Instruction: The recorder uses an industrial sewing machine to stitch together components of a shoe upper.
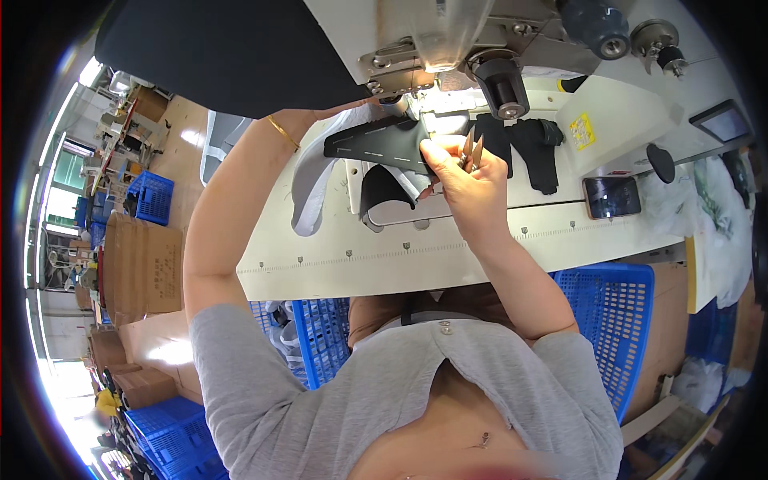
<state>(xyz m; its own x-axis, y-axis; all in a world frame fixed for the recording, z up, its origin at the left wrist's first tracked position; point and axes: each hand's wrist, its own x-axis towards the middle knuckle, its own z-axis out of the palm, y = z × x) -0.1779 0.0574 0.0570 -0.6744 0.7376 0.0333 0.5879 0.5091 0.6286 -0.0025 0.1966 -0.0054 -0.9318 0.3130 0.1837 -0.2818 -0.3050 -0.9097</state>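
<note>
The right hand (474, 188) pinches the black piece (376, 150) between thumb and fingers, with snips (474, 154) tucked in the same grip, points up. The piece is held tilted above the table (336, 272), just before the sewing machine (448, 36). The left hand (332, 114) is mostly hidden beyond the wrist, so I cannot tell its grip.

The work looks partway along: white dashes run along the piece (stitches or marks, hard to say), while a grey strip (314, 180) hangs beside it — attached or not, I cannot tell. More black parts (538, 160) lie loose on the right, perhaps left to do.

For moving, the table's front edge is bare; rightward room is tighter — a phone (612, 198) lies there.
</note>
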